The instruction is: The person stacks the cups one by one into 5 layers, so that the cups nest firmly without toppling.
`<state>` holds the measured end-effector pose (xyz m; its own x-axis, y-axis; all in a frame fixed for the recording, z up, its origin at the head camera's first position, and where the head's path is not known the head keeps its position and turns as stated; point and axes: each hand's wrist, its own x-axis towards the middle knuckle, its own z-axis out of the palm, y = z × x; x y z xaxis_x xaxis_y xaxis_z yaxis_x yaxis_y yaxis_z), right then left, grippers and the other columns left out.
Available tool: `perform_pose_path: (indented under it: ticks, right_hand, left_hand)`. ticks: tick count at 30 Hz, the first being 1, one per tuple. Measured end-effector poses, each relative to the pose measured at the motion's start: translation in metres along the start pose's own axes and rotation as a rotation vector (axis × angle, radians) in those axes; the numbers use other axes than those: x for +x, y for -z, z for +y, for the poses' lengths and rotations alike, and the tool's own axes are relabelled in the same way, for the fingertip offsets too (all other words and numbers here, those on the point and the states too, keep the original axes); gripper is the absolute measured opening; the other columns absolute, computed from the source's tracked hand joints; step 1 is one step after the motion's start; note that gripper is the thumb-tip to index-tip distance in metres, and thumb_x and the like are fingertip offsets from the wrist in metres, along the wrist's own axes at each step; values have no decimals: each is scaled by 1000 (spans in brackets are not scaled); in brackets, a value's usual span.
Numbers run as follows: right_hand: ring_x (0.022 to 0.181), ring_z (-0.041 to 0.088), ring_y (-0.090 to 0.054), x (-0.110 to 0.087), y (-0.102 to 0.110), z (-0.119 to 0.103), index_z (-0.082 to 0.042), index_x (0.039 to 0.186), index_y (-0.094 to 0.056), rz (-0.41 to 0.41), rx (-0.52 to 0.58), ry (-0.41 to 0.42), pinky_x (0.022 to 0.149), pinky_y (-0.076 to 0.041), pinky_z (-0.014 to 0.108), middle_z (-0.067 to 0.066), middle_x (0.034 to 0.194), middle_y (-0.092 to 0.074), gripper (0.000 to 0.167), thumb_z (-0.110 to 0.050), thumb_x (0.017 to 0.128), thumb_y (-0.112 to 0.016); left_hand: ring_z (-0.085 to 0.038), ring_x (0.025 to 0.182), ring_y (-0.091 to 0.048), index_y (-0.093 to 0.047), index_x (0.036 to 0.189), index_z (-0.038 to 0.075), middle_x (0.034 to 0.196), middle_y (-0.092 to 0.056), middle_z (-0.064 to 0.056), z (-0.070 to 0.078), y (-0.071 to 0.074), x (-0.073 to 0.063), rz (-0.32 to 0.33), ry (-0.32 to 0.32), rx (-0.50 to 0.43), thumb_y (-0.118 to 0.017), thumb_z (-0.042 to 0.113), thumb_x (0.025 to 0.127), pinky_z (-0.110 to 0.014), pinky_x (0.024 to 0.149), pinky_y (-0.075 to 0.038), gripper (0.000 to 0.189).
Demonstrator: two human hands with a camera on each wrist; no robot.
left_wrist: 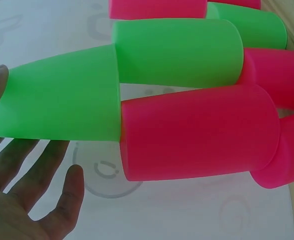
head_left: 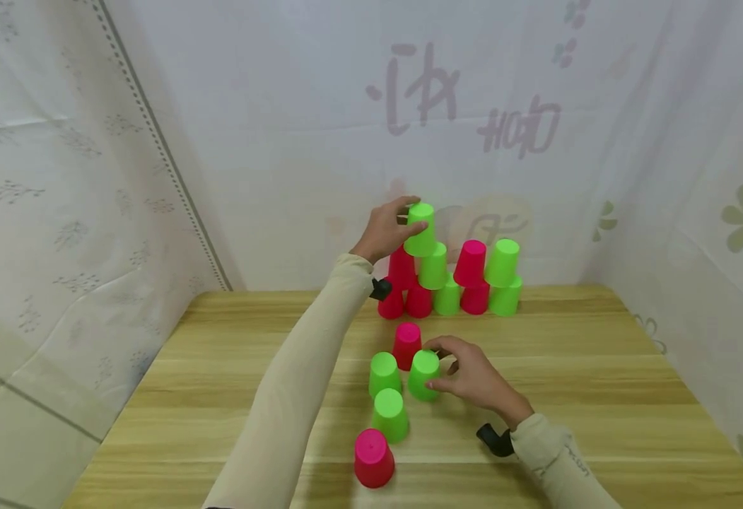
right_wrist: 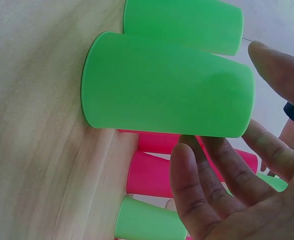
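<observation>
At the stack's upper left, my left hand [head_left: 387, 227] holds a green cup [head_left: 420, 233] between thumb and fingers. That cup stands upside down, its rim meeting the tops of a pink cup [left_wrist: 197, 132] and another green cup [left_wrist: 179, 52]. My right hand [head_left: 473, 375] reaches round a green cup [right_wrist: 169, 85] that stands upside down on the table. In the right wrist view its thumb is slightly apart from the cup, while some fingertips are hidden behind it. Beside this cup are a pink cup [head_left: 407, 345] and a green cup [head_left: 384, 375].
The stacked rows of pink and green cups [head_left: 503, 263] stand near the back edge of the wooden table [head_left: 231, 396]. Nearer the front are a green cup [head_left: 390, 415] and a pink cup [head_left: 374, 458]. A patterned cloth [head_left: 282, 177] hangs behind.
</observation>
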<state>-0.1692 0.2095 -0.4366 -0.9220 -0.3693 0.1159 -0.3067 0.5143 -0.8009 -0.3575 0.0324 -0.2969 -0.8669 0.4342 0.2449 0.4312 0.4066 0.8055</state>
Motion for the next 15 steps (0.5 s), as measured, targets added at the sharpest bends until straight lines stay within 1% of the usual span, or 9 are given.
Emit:
perform_pose_path:
  ticks: [5,8,15]
  right_hand:
    - [108,25,-62,1,-3,0,-10,128,-62,10,13,-2,77,-58,29,6,123,-66,51,-17,81,-84]
    - [107,24,-62,2,-4,0,-10,127,-62,23,3,-3,77,-57,28,5,121,-67,48,-16,83,-82]
    - [108,25,-62,2,-6,4,-10,126,-62,40,13,-8,77,-57,28,5,119,-68,46,-17,85,-80]
  left_hand:
    - [-32,127,-63,-46,148,11,141,-60,-13,0,1,0,0,5,24,-71,23,95,-40,102,-56,60]
    - [-32,128,-62,-46,149,11,143,-59,-13,-1,2,-1,-1,9,18,-71,23,94,-40,103,-56,61]
    - [-31,130,-61,-47,148,14,145,-58,-13,-9,9,-10,-1,27,-6,-71,27,95,-41,104,-55,59]
